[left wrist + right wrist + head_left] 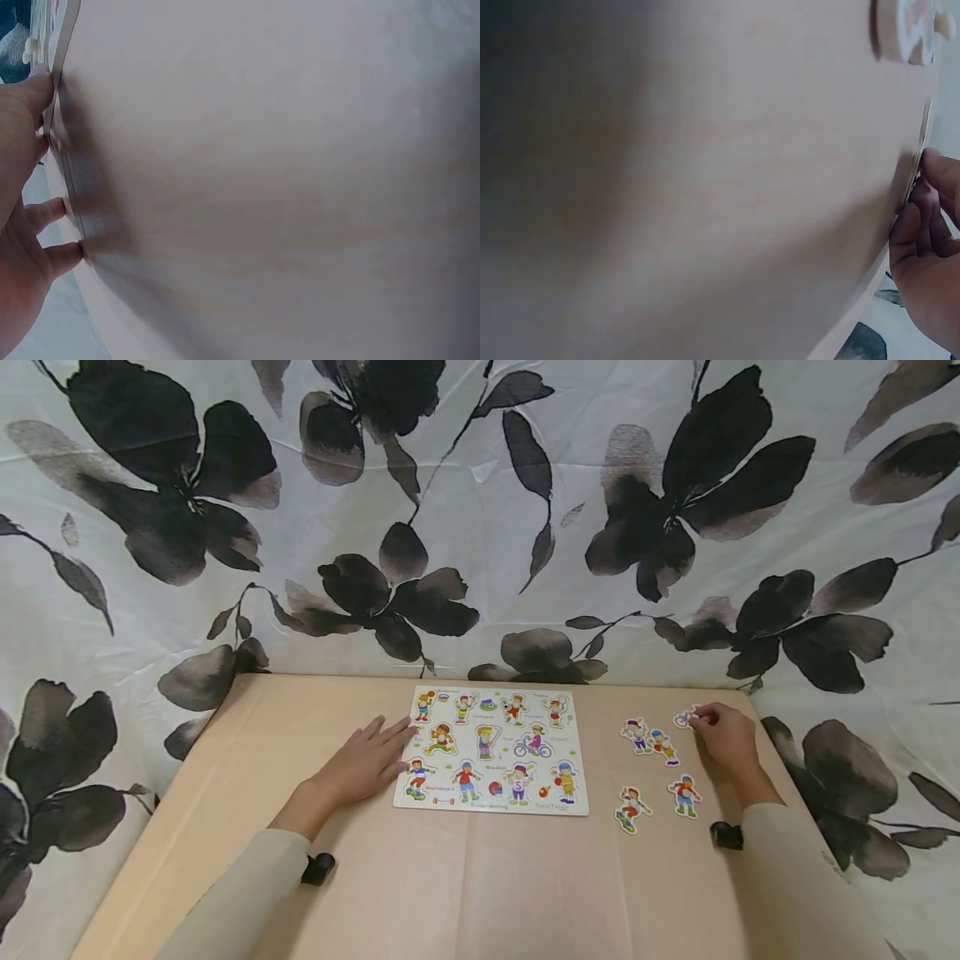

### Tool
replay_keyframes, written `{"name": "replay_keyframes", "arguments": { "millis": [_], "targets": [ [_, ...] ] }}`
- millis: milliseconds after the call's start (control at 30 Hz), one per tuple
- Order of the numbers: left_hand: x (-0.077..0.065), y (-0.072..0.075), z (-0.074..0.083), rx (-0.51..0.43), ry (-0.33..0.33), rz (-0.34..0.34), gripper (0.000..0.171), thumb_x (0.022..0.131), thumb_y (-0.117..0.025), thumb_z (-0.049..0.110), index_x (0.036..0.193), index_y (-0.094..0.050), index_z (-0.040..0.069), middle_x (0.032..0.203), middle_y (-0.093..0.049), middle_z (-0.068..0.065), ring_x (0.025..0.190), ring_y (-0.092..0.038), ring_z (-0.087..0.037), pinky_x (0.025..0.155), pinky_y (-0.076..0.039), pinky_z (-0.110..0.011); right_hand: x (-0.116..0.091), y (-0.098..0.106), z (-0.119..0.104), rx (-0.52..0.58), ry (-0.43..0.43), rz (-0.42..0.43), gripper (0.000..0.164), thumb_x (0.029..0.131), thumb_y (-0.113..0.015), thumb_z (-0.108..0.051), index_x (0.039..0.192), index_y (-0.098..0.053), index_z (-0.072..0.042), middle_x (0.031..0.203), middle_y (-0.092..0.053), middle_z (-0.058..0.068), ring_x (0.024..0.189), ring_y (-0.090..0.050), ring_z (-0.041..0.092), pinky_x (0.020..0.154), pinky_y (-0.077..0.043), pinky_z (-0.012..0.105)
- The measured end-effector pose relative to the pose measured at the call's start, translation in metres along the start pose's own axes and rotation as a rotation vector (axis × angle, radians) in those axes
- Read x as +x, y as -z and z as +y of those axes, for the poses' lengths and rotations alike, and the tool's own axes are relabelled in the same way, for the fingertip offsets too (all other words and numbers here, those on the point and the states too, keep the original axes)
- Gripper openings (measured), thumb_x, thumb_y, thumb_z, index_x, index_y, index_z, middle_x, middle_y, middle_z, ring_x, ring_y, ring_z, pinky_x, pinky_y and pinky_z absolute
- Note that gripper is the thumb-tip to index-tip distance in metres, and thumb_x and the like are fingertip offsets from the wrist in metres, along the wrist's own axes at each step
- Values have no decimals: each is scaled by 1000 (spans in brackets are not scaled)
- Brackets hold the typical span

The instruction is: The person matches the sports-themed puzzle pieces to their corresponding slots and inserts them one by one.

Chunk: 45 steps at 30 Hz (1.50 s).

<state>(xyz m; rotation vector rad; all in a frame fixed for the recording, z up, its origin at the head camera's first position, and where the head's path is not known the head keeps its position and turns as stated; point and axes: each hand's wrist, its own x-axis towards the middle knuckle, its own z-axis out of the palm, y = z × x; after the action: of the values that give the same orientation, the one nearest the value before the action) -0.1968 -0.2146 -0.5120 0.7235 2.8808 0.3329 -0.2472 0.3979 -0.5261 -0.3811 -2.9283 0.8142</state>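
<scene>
Right hand (726, 739) pinches small piece (684, 717), right of board (463, 750), near 4 loose pieces (663, 747); left hand (360, 767), fingers extended, touches board's left edge. Pick-up step, apparently; next likely needs steady lift

From the head I look forward and down over the surface (525, 893); my wrist views skim it closely, sharing the left hand (362, 762) and right hand (726, 740) respectively.
</scene>
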Motion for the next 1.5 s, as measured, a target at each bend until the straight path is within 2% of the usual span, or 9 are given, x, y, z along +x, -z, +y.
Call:
{"name": "replay_keyframes", "arguments": {
  "millis": [133,300,533,733,867,1000,1167,1500],
  "targets": [
    [1,0,1,5,0,-1,65,106,-55,43,163,-35,17,171,-28,-4,155,-22,-50,121,-24,-70,-1,2,0,-3,16,6,28,104,-62,-16,117,-63,8,100,-61,22,90,-55,33,65,-45,27],
    [0,0,1,6,1,-1,66,106,-55,43,163,-35,17,171,-28,-5,155,-23,-50,122,-24,-70,-2,3,-6,-20,86,16,24,103,-65,-17,112,-65,6,97,-63,21,87,-56,31,66,-46,29],
    [-2,0,-1,13,7,11,65,106,-55,42,162,-35,17,171,-28,-5,155,-23,-50,121,-25,-70,-12,6,-28,-4,154,-14,24,102,-66,-17,112,-67,4,99,-65,19,89,-57,30,71,-48,32],
    [-2,0,-2,13,13,9,65,106,-55,42,163,-34,18,171,-27,-5,155,-23,-50,122,-24,-69,-26,6,-47,14,177,-54,24,103,-65,-20,114,-67,1,101,-64,18,90,-57,29,71,-49,28],
    [-1,-1,-3,9,12,9,65,106,-54,42,163,-34,18,171,-27,-4,155,-22,-50,122,-23,-69,-32,1,-60,19,209,-71,22,103,-66,-20,113,-67,-1,99,-62,15,87,-56,27,65,-48,23],
    [0,-1,-3,2,9,10,65,106,-55,42,163,-34,19,171,-27,-4,155,-22,-49,122,-23,-69,-36,-6,-74,35,290,-71,17,99,-72,-16,106,-70,0,95,-64,14,83,-57,26,59,-47,21],
    [2,-2,-2,-1,2,10,65,106,-55,42,163,-33,19,172,-27,-3,155,-22,-49,122,-23,-69,-40,-15,-91,31,377,-77,15,94,-77,-14,99,-72,-1,90,-66,11,80,-58,23,64,-46,23],
    [3,-2,-1,3,2,6,65,106,-55,42,163,-34,18,172,-26,-4,155,-21,-49,122,-23,-70,-49,-38,-125,72,378,-181,15,94,-77,-16,100,-73,-3,90,-65,8,83,-57,22,69,-48,26]
  ]
}}
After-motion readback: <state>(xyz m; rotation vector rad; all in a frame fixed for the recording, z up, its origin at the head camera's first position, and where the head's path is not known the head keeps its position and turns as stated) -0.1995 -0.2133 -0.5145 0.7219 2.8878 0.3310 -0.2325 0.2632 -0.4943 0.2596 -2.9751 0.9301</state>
